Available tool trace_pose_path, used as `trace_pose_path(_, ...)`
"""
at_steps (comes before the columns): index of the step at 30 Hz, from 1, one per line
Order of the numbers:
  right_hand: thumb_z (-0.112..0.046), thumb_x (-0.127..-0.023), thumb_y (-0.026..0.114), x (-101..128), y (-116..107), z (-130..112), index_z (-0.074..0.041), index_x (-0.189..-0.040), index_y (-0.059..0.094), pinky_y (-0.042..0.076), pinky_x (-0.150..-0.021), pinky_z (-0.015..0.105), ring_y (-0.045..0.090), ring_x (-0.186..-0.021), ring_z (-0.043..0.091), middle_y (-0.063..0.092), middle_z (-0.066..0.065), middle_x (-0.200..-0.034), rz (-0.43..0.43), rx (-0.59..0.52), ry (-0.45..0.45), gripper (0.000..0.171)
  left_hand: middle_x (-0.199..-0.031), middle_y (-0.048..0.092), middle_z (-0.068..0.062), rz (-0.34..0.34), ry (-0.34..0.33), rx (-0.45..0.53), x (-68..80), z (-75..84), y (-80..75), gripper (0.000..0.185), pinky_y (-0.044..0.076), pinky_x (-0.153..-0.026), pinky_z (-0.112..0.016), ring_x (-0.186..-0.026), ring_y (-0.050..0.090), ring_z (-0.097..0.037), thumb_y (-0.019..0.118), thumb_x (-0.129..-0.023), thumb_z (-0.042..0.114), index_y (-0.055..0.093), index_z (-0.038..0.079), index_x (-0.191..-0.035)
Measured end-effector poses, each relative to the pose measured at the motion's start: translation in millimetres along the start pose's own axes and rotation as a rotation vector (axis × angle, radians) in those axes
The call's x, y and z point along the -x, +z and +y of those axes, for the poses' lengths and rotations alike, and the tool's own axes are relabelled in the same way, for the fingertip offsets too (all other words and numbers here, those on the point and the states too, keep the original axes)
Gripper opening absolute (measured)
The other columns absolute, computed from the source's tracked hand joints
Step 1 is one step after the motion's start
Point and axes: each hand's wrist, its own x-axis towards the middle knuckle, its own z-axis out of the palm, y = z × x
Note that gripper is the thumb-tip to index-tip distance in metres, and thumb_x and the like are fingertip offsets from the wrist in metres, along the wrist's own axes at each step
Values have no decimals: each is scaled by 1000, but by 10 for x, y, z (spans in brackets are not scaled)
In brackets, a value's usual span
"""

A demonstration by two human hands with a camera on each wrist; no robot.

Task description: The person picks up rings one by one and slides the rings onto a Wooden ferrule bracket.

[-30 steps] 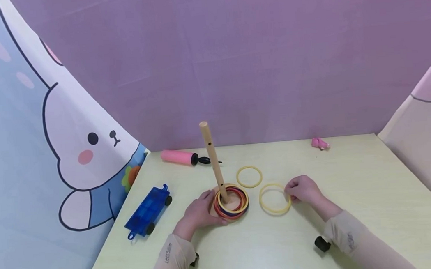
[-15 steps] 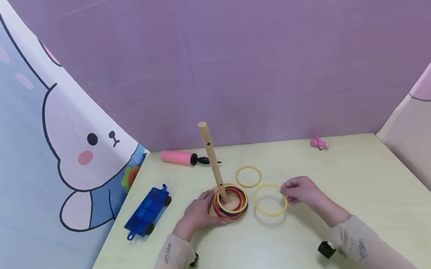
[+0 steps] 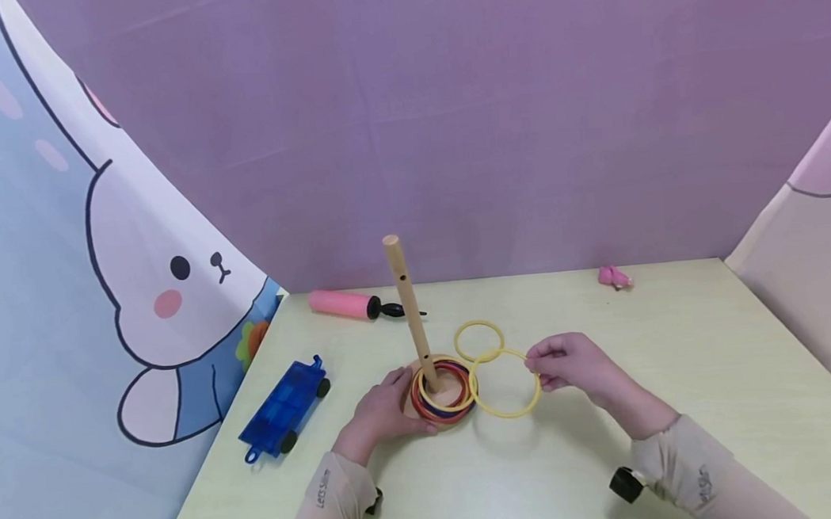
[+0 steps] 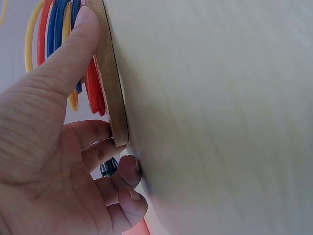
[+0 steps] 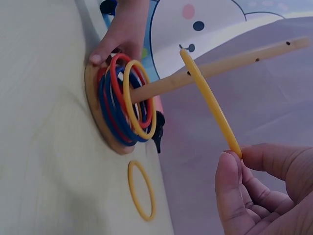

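Observation:
In the head view, my left hand (image 3: pixel 383 412) grips the edge of a round wooden base (image 4: pixel 113 93), with the thumb on its upper side. A wooden post (image 3: pixel 410 307) rises from that base, leaning slightly. Red, blue and yellow rings (image 5: pixel 128 93) lie stacked around the post's foot. Thumb and fingertips of my right hand (image 3: pixel 574 367) pinch a yellow ring (image 5: pixel 215 107), raised above the table to the right of the post. The post does not pass through this ring. Another yellow ring (image 3: pixel 479 322) lies flat behind it on the table.
A blue toy cart (image 3: pixel 285 409) with black wheels stands at the left. Toward the back lie a pink hand pump (image 3: pixel 343 303) with a black end and a small pink object (image 3: pixel 614 277). A purple cloth (image 3: pixel 493 128) hangs behind the table (image 3: pixel 707 353).
My right hand has lifted the yellow ring off the table and carried it left, toward the post. The left hand stays on the base.

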Motion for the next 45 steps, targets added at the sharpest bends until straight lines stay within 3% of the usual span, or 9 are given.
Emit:
trace_pose_path(28, -5, -91, 66, 88, 209, -584, 15, -106, 60, 58, -67, 31, 61, -67, 14, 65, 3, -78, -58, -36, -94, 25, -153, 35, -14, -2, 12, -9, 19, 22, -18, 116, 40, -103, -55, -130, 43, -42, 83, -63, 63, 31, 11, -153)
trace_pose_path(45, -3, -90, 66, 114, 326, -1114, 17, -106, 60, 58, -67, 30, 64, -65, 13, 66, 2, -76, -57, -68, -194, 26, -154, 34, -12, -12, 13, -28, 6, 0, -11, 117, 39, -104, -55, -132, 42, -41, 82, -63, 65, 31, 11, -153)
